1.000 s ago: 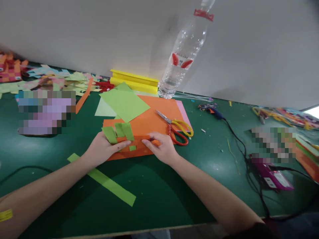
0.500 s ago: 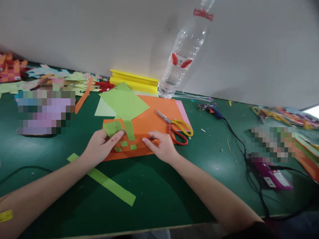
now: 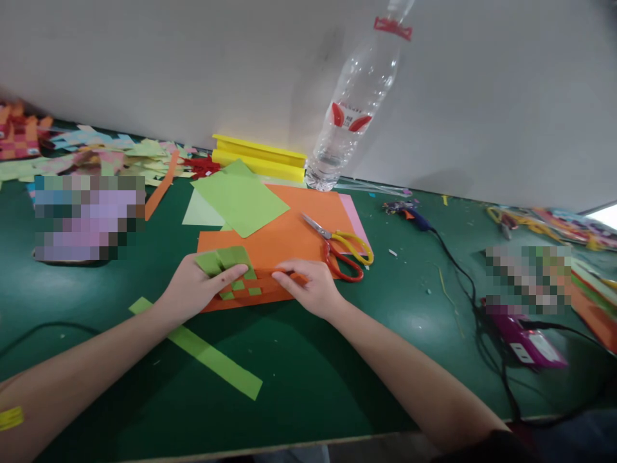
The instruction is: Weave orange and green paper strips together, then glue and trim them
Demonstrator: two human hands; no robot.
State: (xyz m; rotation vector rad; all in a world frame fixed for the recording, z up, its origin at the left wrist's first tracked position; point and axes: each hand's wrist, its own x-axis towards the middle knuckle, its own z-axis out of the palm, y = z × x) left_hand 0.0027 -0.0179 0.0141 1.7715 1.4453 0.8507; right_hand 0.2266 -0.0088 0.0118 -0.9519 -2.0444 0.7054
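On the bench [image 3: 347,386], about midway between its near edge and the far edge along the grey panel, we have a small woven piece [image 3: 240,285] of green and orange paper, over a larger orange sheet [image 3: 289,218]. Our left hand [image 3: 201,281] grips its left side, thumb on top over the upright green strips [image 3: 235,256]; our right hand [image 3: 309,283] is pinched, thumb against fingers, on the right ends of the orange strips [image 3: 265,282].

We judge the weaving of green through orange to be in hand, with the checks formed at the left and the right part seemingly unfilled. The next move, as we read it, calls for a firm left hold and light right fingertips, so that the strips lie close without creasing. A loose green strip [image 3: 216,360] lies towards the near edge, partly under our left forearm; scissors [image 3: 344,247] rest on the orange sheet's right side.

Our left fingers are hidden beneath the paper, and our right hand covers the strip ends, so we cannot tell how many strips it pinches. A blurred-out object [image 3: 94,225] towards the bench's left side cannot be read, and the bottle [image 3: 354,103] by the far edge is cut off at its top
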